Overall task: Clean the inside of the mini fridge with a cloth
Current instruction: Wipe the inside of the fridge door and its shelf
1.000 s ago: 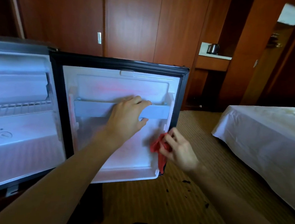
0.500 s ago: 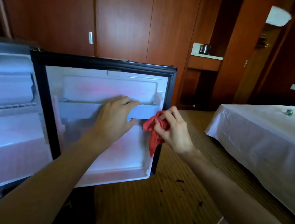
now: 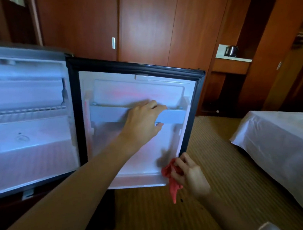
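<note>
Fridge (image 3: 25, 123) wide open on the left, its white cavity facing us with a wire shelf (image 3: 24, 111) across the middle, and the door (image 3: 136, 88) swung out flat toward the camera, black seal all round its white liner. The left hand (image 3: 143, 121) is up on the door rail (image 3: 109, 112), fingers hooked over the top edge and thumb tucked under it, so that grip is clamped on the grey bar near its right half. Down and to the right of that hand, the right hand (image 3: 187, 174) sits at the door's lower right corner, fingers bunched and pinching the cloth (image 3: 172, 180), a red rag crumpled in the grip with a tail hanging below the knuckles. The cloth touches or just overlaps the door's bottom edge by the seal; whether it presses the liner, I cannot tell. Below the right hand lies a striped carpet (image 3: 207, 155) with a few dark crumbs (image 3: 182, 200) just under the rag's tail. Off to the right of both hands, a bed (image 3: 279, 143) in a white sheet. Behind the door stand wooden wardrobe panels (image 3: 147, 23), and further right a kettle (image 3: 231, 50) sits in a niche.
</note>
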